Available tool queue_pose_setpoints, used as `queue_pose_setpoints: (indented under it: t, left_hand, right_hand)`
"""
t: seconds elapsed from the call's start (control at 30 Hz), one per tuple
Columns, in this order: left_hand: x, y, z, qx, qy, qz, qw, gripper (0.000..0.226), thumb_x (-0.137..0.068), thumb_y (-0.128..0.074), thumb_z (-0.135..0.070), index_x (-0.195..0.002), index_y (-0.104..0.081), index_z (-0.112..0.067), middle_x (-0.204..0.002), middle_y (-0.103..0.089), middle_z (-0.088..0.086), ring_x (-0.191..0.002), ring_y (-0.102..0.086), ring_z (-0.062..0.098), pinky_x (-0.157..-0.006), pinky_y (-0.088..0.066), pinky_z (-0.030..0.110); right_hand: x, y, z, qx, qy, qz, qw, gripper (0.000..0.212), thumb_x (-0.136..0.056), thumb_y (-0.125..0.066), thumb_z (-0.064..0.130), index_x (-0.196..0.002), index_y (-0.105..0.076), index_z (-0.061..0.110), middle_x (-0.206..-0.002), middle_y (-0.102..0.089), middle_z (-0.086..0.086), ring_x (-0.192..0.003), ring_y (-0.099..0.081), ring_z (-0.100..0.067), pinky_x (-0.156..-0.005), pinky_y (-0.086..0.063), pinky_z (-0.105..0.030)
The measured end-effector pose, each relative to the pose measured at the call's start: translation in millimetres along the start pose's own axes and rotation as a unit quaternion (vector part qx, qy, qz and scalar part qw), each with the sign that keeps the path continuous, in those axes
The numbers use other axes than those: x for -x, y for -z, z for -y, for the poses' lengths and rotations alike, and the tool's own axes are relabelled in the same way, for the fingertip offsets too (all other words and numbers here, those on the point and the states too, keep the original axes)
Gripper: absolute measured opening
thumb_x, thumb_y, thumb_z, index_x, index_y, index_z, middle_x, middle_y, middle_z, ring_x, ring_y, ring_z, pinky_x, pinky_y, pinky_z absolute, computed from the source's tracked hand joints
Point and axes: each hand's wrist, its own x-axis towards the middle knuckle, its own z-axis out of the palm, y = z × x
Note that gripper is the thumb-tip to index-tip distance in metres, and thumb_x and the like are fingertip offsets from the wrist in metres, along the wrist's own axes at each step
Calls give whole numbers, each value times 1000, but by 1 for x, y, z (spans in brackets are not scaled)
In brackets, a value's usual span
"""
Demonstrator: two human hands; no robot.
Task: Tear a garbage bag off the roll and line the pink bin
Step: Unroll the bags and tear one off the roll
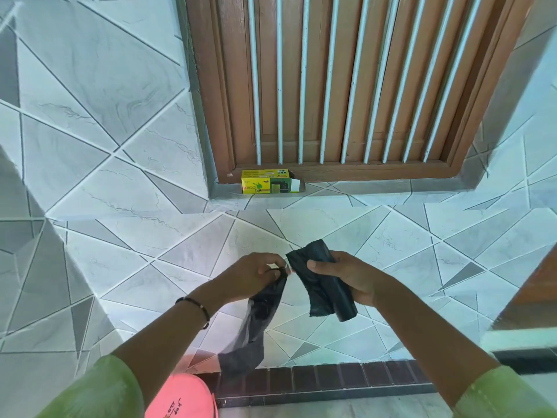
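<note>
My right hand (pixel 346 276) grips the black roll of garbage bags (pixel 322 282), with its thumb across the front. My left hand (pixel 256 274) pinches the top of a single black garbage bag (pixel 253 324), which hangs down loose and separate from the roll. A small gap shows between the bag's top and the roll. The pink bin (pixel 180 396) stands below my left forearm at the bottom edge, only partly in view.
A yellow and green bin-bag box (pixel 266 181) lies on the tiled sill under a brown wooden window frame with white bars (pixel 331 86). Patterned grey tiles cover the wall. A dark brick-tile border (pixel 331 380) runs along the floor.
</note>
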Motion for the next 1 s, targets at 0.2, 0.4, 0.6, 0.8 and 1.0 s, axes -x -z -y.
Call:
queue_pose_setpoints:
  t: [0.2, 0.4, 0.6, 0.8, 1.0]
  left_hand:
    - [5, -15, -2, 75, 17, -16, 997, 27, -94, -49, -33, -73, -61, -21, -65, -53, -6, -67, -50, 9, -65, -38, 17]
    - [11, -21, -12, 99, 20, -21, 995, 22, -94, -47, -9, -97, -69, -13, -88, -57, 12, -89, -49, 31, -88, -49, 32]
    - [7, -25, -5, 51, 3, -63, 997, 44, -86, -49, -4, -58, -61, -36, -65, -65, -16, -76, -66, 14, -75, -46, 23]
    - [14, -15, 2, 35, 19, -92, 995, 39, -90, -42, 1, -73, -65, -25, -72, -61, -9, -67, -59, 5, -65, -42, 19]
    - [13, -30, -3, 111, 44, -36, 992, 44, -88, -42, -57, -108, -64, -25, -106, -71, -5, -104, -63, 15, -96, -46, 34]
  right_hand:
    - [-4, -8, -14, -39, -1, -31, 999, 29, -77, -71, 13, -103, -65, 3, -87, -65, -16, -73, -64, -28, -68, -54, -34]
    - [-7, -17, -25, -161, 43, -4, 986, 39, -76, -68, 18, -112, -65, 3, -96, -69, -12, -80, -64, -21, -67, -54, -30]
    - [-8, -28, -25, -162, 49, -73, 983, 11, -85, -62, 12, -92, -62, 4, -68, -66, -9, -52, -58, -18, -53, -51, -28]
    - [-2, -14, -19, -176, 60, -93, 978, 10, -88, -60, 11, -95, -63, 6, -81, -73, -9, -61, -63, -18, -62, -56, -34]
    - [-10, -23, -21, -286, 91, -63, 952, 30, -84, -60, 13, -112, -60, 2, -97, -68, -10, -89, -63, -24, -79, -56, -36]
